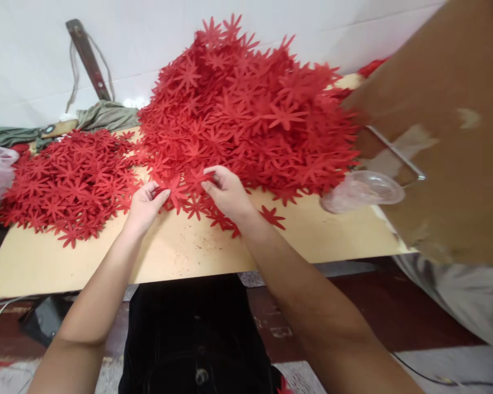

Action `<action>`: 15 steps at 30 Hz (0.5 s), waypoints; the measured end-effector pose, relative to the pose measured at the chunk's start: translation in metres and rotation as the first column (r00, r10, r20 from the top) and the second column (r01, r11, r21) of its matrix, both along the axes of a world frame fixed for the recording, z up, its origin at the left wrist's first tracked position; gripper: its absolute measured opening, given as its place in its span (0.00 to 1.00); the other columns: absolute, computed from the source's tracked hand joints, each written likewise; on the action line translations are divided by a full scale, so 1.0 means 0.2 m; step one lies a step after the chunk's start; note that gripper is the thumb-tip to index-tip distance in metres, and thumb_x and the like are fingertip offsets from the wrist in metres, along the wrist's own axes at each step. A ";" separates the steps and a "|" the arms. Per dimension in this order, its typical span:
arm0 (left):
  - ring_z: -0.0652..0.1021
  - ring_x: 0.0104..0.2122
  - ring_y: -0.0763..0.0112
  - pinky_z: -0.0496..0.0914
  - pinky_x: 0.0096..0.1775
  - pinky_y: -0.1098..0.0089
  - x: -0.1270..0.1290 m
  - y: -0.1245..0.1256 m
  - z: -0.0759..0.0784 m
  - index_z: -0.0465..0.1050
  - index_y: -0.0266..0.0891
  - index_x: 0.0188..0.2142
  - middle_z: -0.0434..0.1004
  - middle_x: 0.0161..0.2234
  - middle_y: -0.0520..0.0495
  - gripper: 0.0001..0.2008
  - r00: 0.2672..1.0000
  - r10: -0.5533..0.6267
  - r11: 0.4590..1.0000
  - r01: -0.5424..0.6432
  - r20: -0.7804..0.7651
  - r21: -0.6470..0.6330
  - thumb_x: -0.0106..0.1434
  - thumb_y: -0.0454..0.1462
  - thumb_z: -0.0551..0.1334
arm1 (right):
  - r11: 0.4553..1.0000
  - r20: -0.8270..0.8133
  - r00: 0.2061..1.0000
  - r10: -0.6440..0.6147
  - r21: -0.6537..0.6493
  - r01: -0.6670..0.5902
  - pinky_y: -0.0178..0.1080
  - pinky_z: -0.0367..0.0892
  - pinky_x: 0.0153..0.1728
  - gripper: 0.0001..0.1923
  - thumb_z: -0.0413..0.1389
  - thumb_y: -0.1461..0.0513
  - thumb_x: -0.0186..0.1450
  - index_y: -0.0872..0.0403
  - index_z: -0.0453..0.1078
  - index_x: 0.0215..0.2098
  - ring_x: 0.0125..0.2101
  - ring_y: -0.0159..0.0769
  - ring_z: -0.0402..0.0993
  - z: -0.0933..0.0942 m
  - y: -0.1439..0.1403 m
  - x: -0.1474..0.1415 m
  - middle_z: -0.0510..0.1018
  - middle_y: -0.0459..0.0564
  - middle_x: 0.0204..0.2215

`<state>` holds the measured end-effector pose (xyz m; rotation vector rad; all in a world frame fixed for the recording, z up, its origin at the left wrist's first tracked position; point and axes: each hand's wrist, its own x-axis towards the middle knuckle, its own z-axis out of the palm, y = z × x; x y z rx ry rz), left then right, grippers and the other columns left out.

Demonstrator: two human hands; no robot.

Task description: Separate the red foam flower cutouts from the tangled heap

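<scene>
- Near the middle of the frame, the person's left hand (143, 208) has thumb and forefinger nearly closed at the edge of a many-petalled red piece (178, 193).
- Just right of it, the right hand (229, 194) pinches red material between thumb and fingertips; whether this is the same piece or a second one cannot be told.
- The large heap (246, 115) of similar pieces rises directly behind both hands, filling the upper middle; its steep, loose face could slide down over the fingers if a piece low in it were tugged.
- The petals are narrow and overlap closely, so they could snag and drag neighbours along, or tear if pulled by one tip.
- The smaller heap (72, 189) lies at the left, close to the large one; a sideways sweep of the left hand could mix the two.
- A loose piece (273, 217) lies beside the right forearm on the tabletop (312, 235); a sleeve-less arm drawn back might brush it toward the front edge.
- The clear plastic container (373, 189), at right, seems light enough to tip if knocked.
</scene>
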<state>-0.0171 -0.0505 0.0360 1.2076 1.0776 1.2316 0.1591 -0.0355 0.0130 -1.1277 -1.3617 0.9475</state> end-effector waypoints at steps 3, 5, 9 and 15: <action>0.75 0.29 0.74 0.69 0.36 0.73 0.02 0.03 -0.01 0.72 0.37 0.30 0.78 0.26 0.51 0.14 0.999 0.009 1.000 -0.009 -0.045 -0.010 0.43 0.40 0.69 | 0.999 -0.010 0.999 0.030 -0.026 -0.031 0.36 0.66 0.35 0.09 0.51 0.67 0.54 0.52 0.61 0.34 0.30 0.31 0.69 0.02 0.00 0.03 0.71 0.45 0.28; 0.73 0.25 0.75 0.67 0.32 0.74 0.02 0.06 -0.02 0.71 0.37 0.29 0.75 0.23 0.53 0.14 0.998 0.021 0.999 -0.022 -0.065 -0.027 0.43 0.40 0.69 | 1.000 0.026 1.000 0.007 -0.027 -0.007 0.37 0.66 0.37 0.08 0.51 0.66 0.55 0.53 0.62 0.35 0.31 0.32 0.70 0.02 0.00 0.05 0.72 0.46 0.30; 0.71 0.22 0.77 0.64 0.28 0.76 0.03 0.13 -0.03 0.69 0.38 0.27 0.71 0.21 0.55 0.10 0.996 0.034 0.999 -0.037 -0.087 -0.028 0.45 0.38 0.66 | 0.997 0.160 0.985 -0.068 0.043 0.062 0.38 0.66 0.40 0.06 0.52 0.66 0.56 0.55 0.64 0.33 0.33 0.34 0.70 0.03 0.00 0.07 0.71 0.48 0.30; 0.69 0.19 0.79 0.64 0.23 0.76 0.06 0.17 -0.04 0.67 0.38 0.26 0.70 0.21 0.57 0.10 0.998 0.063 0.994 -0.064 -0.014 -0.093 0.42 0.36 0.65 | 0.995 0.453 0.886 -0.097 0.078 0.069 0.37 0.63 0.44 0.06 0.54 0.68 0.54 0.55 0.68 0.32 0.39 0.34 0.68 0.06 -0.01 0.04 0.69 0.50 0.34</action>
